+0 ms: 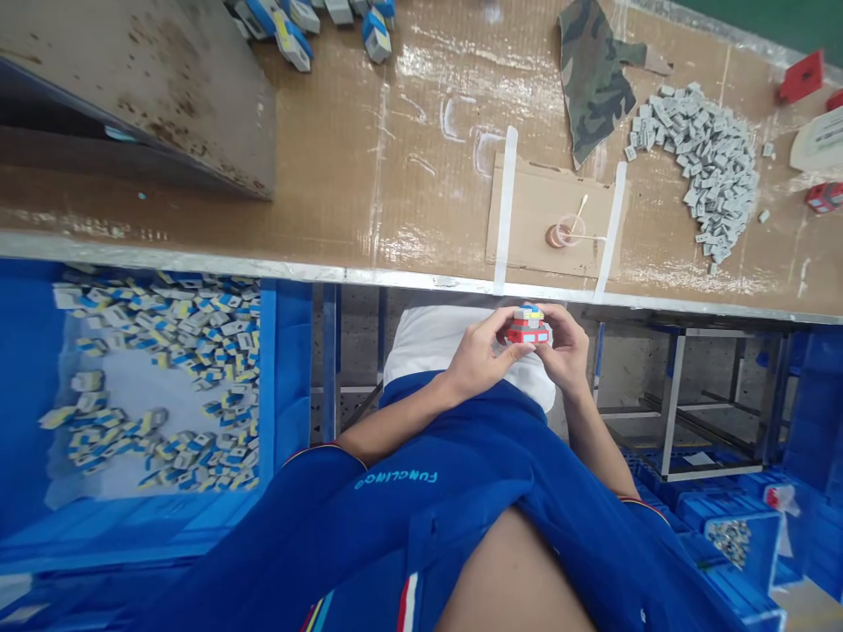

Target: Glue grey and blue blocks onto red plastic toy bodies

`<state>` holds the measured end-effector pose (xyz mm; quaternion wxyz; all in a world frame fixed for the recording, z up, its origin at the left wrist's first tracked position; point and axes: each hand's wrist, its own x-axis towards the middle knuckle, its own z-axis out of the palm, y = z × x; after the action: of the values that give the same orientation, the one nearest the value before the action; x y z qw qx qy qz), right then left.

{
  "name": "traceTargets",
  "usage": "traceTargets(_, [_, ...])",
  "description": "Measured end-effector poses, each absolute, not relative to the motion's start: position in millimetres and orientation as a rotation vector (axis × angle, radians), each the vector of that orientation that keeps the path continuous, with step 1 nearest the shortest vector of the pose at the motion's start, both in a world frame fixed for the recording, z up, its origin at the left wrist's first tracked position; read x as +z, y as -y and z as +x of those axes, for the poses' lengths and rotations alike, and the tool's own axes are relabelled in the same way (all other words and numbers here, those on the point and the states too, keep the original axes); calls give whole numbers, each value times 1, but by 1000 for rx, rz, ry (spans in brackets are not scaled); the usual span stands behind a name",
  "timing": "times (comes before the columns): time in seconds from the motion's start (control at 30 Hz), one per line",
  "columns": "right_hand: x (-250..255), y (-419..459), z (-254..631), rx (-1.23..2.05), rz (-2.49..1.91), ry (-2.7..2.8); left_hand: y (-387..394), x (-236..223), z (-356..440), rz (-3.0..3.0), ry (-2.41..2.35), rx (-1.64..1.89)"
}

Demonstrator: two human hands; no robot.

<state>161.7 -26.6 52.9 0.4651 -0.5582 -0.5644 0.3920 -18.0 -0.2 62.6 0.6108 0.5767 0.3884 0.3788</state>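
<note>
Head view: the bin [267, 386] holds blocks [230, 338], the cup [551, 236] swabs [580, 212]. Left hand [482, 353] and right hand [566, 348], nearly closed, grip a toy [529, 326].

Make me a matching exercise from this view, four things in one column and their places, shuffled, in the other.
Things
1. Small round cup
2. Heap of small grey pieces
3. Red-bottomed block
4. Large scatter of blue, yellow and grey pieces

Places
A. Between the left hand and the right hand
B. In the blue crate below the tabletop
C. On the taped-down cardboard
D. On the tabletop, beside the camouflage cloth

Right pairs: 1-C, 2-D, 3-A, 4-B
</note>
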Motion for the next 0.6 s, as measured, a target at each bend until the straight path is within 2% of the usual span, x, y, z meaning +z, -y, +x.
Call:
traceTargets(0.23, [50, 33, 139, 1155, -1301, 1012, -1, 96, -21, 1803, -1088, 1029])
traceTargets(0.6, [64, 30, 139, 1215, -1245, 949, -3, 121, -18, 2074, -1168, 1013])
